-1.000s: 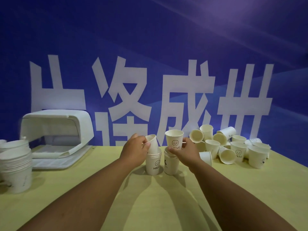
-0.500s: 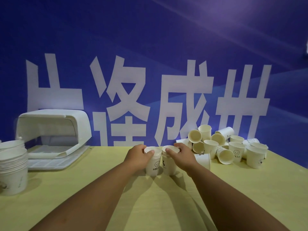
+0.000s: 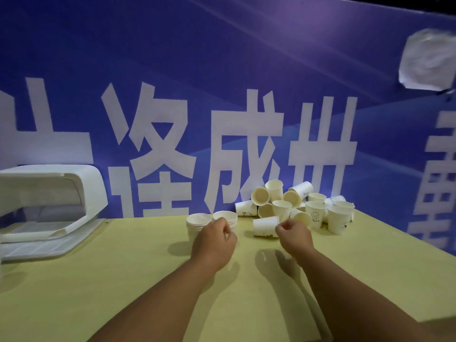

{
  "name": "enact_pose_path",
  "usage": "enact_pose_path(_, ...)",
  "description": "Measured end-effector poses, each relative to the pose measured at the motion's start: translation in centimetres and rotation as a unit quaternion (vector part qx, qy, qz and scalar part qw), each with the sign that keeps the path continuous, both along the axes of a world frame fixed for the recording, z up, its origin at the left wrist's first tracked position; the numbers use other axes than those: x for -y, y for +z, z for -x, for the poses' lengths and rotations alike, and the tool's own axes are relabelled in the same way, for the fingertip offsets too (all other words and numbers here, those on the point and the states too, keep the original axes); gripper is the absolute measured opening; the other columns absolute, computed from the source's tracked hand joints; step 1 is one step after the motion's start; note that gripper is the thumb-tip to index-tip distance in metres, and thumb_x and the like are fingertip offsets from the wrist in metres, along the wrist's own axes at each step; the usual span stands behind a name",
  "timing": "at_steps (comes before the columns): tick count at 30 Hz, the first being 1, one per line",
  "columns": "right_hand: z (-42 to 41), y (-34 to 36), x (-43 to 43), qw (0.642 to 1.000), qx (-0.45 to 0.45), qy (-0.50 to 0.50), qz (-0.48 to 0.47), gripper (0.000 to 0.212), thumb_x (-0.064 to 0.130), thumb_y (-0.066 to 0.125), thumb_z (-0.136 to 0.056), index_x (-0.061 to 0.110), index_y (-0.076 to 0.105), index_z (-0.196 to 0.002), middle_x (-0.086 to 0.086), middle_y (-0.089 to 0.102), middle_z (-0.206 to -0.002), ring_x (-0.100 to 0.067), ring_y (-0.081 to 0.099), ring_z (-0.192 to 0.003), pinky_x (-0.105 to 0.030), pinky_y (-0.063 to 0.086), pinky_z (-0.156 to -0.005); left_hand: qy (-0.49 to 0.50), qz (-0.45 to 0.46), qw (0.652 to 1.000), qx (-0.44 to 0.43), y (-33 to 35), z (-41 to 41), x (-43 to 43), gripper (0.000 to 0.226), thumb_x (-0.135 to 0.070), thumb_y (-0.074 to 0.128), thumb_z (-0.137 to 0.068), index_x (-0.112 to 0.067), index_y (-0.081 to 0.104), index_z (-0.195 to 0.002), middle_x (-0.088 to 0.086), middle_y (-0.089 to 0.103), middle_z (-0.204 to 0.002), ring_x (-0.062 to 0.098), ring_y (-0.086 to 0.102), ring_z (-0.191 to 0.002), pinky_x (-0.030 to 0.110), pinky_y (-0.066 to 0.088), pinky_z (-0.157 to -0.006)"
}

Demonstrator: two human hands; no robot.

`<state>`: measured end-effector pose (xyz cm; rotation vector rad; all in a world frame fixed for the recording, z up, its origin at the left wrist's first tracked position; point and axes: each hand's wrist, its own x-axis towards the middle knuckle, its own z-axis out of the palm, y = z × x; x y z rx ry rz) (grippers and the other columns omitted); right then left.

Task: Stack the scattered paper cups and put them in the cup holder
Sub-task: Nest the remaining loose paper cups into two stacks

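Two short stacks of white paper cups (image 3: 197, 221) stand side by side at the middle of the yellow table (image 3: 123, 280). My left hand (image 3: 214, 241) hovers just in front of them with its fingers curled and nothing in them, hiding their lower parts. One paper cup (image 3: 264, 226) lies on its side to the right. My right hand (image 3: 294, 236) pinches this cup's right end. Behind it lies a pile of scattered cups (image 3: 313, 213). The white hooded cup holder (image 3: 81, 186) sits at the far left.
A blue banner (image 3: 222, 70) with large white characters stands right behind the table's far edge. A crumpled white sheet (image 3: 429, 60) hangs on it at the upper right. The table's right edge runs diagonally past the pile.
Both hands pushed their cups down onto the two stacks and let go. My right hand moved right to the lying cup. The view swung right, so the stack at the left edge is out of view.
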<state>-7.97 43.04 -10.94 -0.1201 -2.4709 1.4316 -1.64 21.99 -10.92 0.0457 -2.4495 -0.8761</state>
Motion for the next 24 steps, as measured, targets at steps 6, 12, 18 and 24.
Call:
enact_pose_path(6, 0.7, -3.1, -6.6, 0.997, 0.045, -0.041, -0.053, 0.010, 0.020, 0.065, -0.090, 0.018, 0.071, -0.083, 0.000, 0.070, -0.083, -0.020, 0.065, -0.086, -0.038, 0.055, -0.084, -0.099, 0.087, 0.985, 0.112, -4.2, 2.5, -6.0, 0.046, -0.045, 0.057, -0.091, -0.028, 0.047, -0.133, -0.007, 0.048, -0.133, 0.015, 0.049, -0.119, 0.034, 0.045, -0.101)
enact_pose_path(12, 4.7, -4.1, -6.9, 0.994, 0.034, 0.023, -0.103, 0.022, 0.033, 0.066, -0.090, 0.031, 0.065, -0.112, -0.001, 0.050, -0.132, -0.021, 0.055, -0.116, -0.037, 0.043, -0.102, -0.091, 0.194, 0.974, 0.075, -4.5, 6.5, -8.3, 0.083, -0.050, 0.056, -0.090, -0.033, 0.011, -0.158, -0.004, 0.009, -0.164, 0.021, 0.016, -0.148, 0.042, 0.028, -0.119)
enact_pose_path(18, 8.9, -4.2, -6.6, 0.978, 0.065, 0.078, -0.180, 0.056, 0.045, 0.049, -0.095, 0.045, 0.038, -0.149, -0.002, 0.018, -0.165, -0.026, 0.026, -0.149, -0.050, 0.027, -0.118, -0.068, 0.211, 0.972, 0.071, -4.5, 10.5, -9.5, 0.090, -0.045, 0.053, -0.094, -0.037, -0.009, -0.159, -0.003, -0.011, -0.169, 0.021, -0.008, -0.155, 0.043, 0.009, -0.124)
enact_pose_path(24, 10.3, -4.5, -6.4, 0.954, 0.075, 0.109, -0.269, 0.061, 0.048, 0.038, -0.101, 0.035, 0.023, -0.159, 0.006, 0.006, -0.169, -0.025, 0.020, -0.152, -0.047, 0.022, -0.118, -0.035, 0.212, 0.975, 0.063, -5.3, 14.1, -9.5, 0.097, -0.051, 0.054, -0.088, -0.032, -0.007, -0.160, -0.001, 0.004, -0.170, 0.023, -0.001, -0.156, 0.049, 0.007, -0.124)
